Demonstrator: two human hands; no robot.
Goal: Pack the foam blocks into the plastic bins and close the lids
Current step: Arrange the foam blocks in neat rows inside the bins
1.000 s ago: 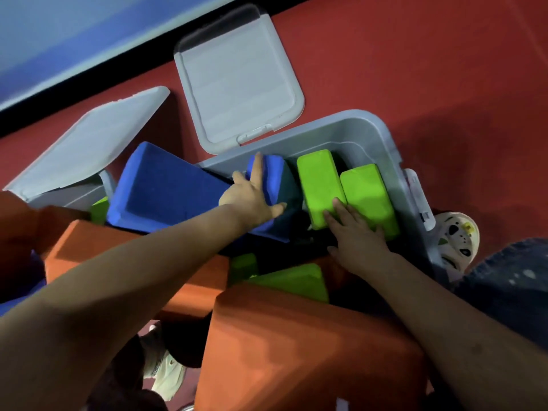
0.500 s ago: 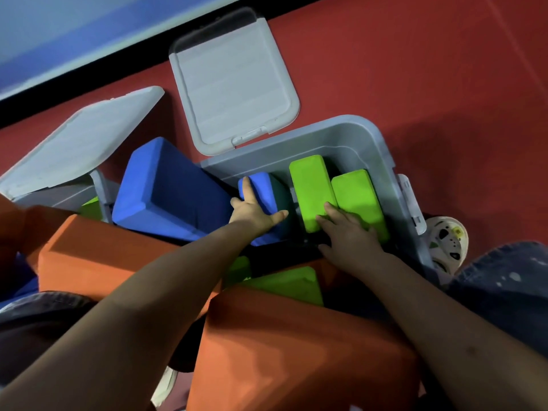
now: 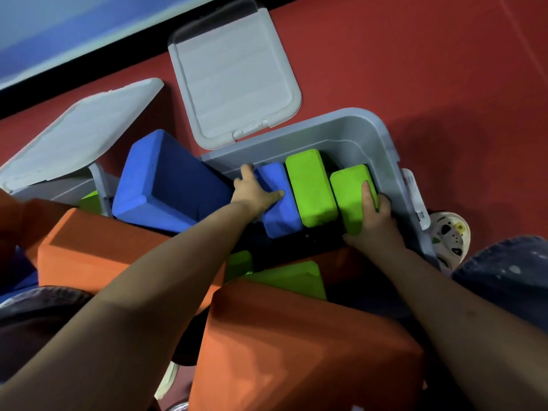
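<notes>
A grey plastic bin (image 3: 382, 137) stands open on the red floor, its lid (image 3: 234, 75) flipped back. Inside it a small blue foam block (image 3: 281, 215) and two green blocks (image 3: 311, 188) (image 3: 347, 191) stand side by side. My left hand (image 3: 255, 194) grips the small blue block, thumb across its face. My right hand (image 3: 375, 216) holds the right green block, fingers wrapped over its side by the bin wall. A large blue block (image 3: 166, 185) leans on the bin's left end.
A second grey bin (image 3: 100, 188) with its lid (image 3: 77, 134) raised stands at the left. Large orange blocks (image 3: 296, 351) (image 3: 98, 247) and a green block (image 3: 290, 277) lie close to me. A patterned shoe (image 3: 450, 235) sits right of the bin.
My right hand moved from the middle green block to the right one and wrapped round it. The blue block stands flush beside the green ones.
</notes>
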